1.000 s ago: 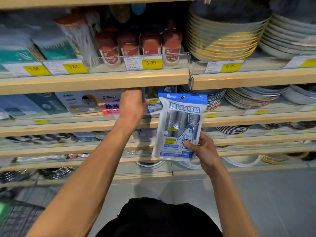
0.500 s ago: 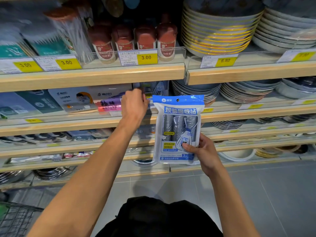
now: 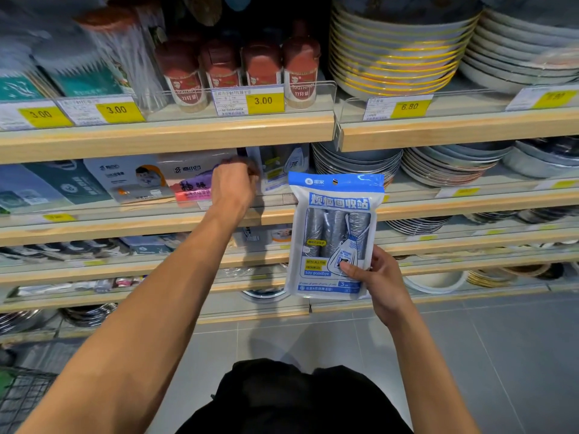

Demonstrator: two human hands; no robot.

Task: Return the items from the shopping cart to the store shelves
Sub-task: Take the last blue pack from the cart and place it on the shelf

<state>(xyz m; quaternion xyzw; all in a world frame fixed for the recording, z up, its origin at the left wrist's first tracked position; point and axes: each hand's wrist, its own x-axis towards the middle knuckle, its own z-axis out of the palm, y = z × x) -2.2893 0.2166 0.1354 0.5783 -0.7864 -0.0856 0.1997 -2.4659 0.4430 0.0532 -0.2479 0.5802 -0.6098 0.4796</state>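
Observation:
My right hand (image 3: 380,281) pinches the lower right corner of a blue-and-white pack of grey bag rolls (image 3: 333,233), thumb on its front, and holds it upright in front of the shelves. My left hand (image 3: 233,186) reaches into the second wooden shelf (image 3: 125,228), at packs of the same kind (image 3: 282,166) standing there. Its fingers point away from me and are blurred, so their grip is hidden. A corner of the wire shopping cart (image 3: 22,399) shows at the bottom left.
Flat packets (image 3: 131,178) lie left of my left hand. The top shelf holds red-capped toothpick jars (image 3: 261,65) and price tags; stacked plates (image 3: 394,54) and bowls (image 3: 451,164) fill the right side. Lower shelves and grey floor tiles lie below.
My left hand has shifted slightly left and deeper into the second shelf. The pack in my right hand has dropped a little; my view has tilted.

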